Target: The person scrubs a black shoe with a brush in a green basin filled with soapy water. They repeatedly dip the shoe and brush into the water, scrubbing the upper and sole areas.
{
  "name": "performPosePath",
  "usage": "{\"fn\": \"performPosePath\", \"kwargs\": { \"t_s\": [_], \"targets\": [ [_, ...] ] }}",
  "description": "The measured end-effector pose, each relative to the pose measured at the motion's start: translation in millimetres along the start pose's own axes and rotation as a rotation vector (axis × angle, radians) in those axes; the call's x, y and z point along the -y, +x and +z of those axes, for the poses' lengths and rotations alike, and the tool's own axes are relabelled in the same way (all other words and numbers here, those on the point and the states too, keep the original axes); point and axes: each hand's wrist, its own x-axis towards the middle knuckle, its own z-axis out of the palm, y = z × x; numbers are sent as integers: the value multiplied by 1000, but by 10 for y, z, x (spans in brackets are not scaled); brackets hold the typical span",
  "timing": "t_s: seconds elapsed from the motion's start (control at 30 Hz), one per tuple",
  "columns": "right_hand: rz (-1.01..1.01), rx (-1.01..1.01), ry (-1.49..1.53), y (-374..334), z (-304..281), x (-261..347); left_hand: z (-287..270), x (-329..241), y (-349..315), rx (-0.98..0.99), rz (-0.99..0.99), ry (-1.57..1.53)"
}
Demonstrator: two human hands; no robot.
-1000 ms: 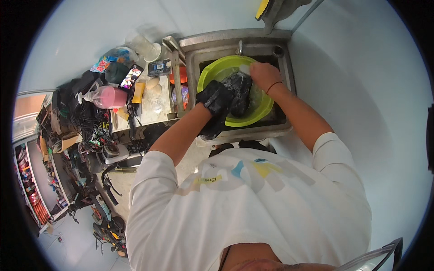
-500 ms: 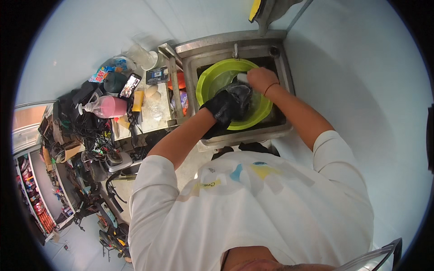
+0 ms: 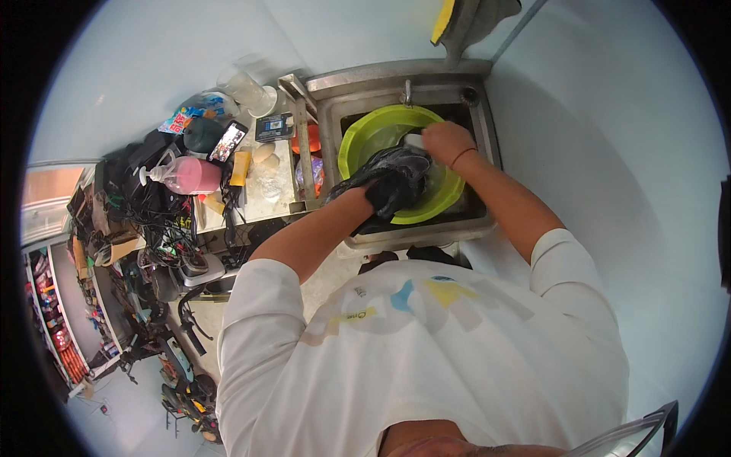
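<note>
A lime-green basin [image 3: 438, 204] stands in the metal sink with cloudy water in it. Over its middle lies a black, wet, cloth-like thing [image 3: 402, 169], glossy in places. My left hand [image 3: 388, 196] is inside or beneath this black thing; its fingers are hidden, and dark folds reach past the wrist. At the basin's upper right, my right hand [image 3: 448, 142] is closed around a small pale block [image 3: 413, 141], pressed close to the black thing's upper edge. I cannot tell if the block has bristles.
A metal tap [image 3: 407, 93] rises behind the basin in the sink [image 3: 329, 114]. The cluttered counter at left bears a pink pump bottle [image 3: 190, 175], a phone [image 3: 228, 142], a yellow tube [image 3: 240, 167] and tangled cables [image 3: 164, 244]. A pale wall [image 3: 601, 152] rises close on the right.
The black thing has shifted over my left wrist, with folds now spreading left toward the forearm. My right hand keeps its hold on the pale block. The whole view has shifted slightly.
</note>
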Motion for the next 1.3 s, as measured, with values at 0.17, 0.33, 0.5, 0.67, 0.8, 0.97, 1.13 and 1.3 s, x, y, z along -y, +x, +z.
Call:
{"fn": "performPosePath", "kwargs": {
  "t_s": [0.17, 0.33, 0.5, 0.67, 0.8, 0.97, 1.13, 1.3],
  "targets": [
    [-110, -107, 52, 23, 142, 638, 84, -22, -65, 28, -18, -10],
    [99, -24, 159, 87, 178, 81, 93, -69, -91, 55, -12, -21],
    [-70, -61, 63, 4, 109, 526, 212, -127, -139, 63, -21, -31],
    [37, -133, 69, -18, 356, 238, 178, -78, -161, 88, -33, -32],
    [-208, -216, -2, -84, 211, 653, 193, -50, -132, 96, -29, -31],
    [3, -72, 139, -256, -138, 417, 149, -39, -94, 95, -37, -32],
    [-196, -113, 70, -87, 299, 260, 182, -109, -106, 88, -23, -35],
    [-274, -124, 65, -192, 129, 972, 267, -65, -155, 81, -47, -52]
  ]
}}
